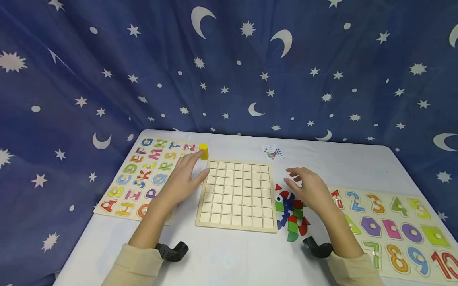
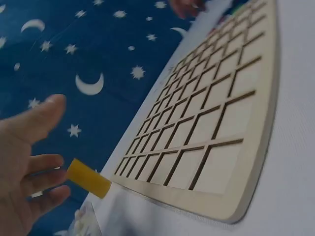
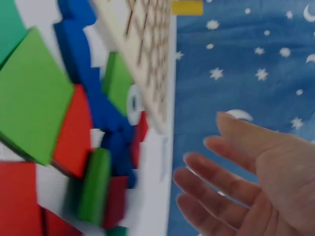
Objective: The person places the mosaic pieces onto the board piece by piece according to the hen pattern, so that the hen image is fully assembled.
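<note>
I see the white table (image 1: pixel 229 254) hemmed on both flanks: the alphabet puzzle board (image 1: pixel 143 178) runs along its edge at 9 o'clock and the number puzzle board (image 1: pixel 397 230) along the edge at 3 o'clock, with the starry blue curtain (image 1: pixel 229 59) rising right behind the 12 o'clock edge. Bare tabletop lies open toward 6 o'clock, between my sleeves, and around the small pattern card (image 1: pixel 272 152) at 12. My left hand (image 1: pixel 184 178) is spread with fingers relaxed, holding nothing, its thumb at the 9 o'clock edge of the wooden grid board (image 1: pixel 236 194); the yellow cylinder (image 1: pixel 203 151) stands just off its fingertips at 1 o'clock. My right hand (image 1: pixel 309 188) hovers open, fingers loosely apart, directly above the pile of coloured tiles (image 1: pixel 291 214), which sits just beside the grid board's 3 o'clock edge.
</note>
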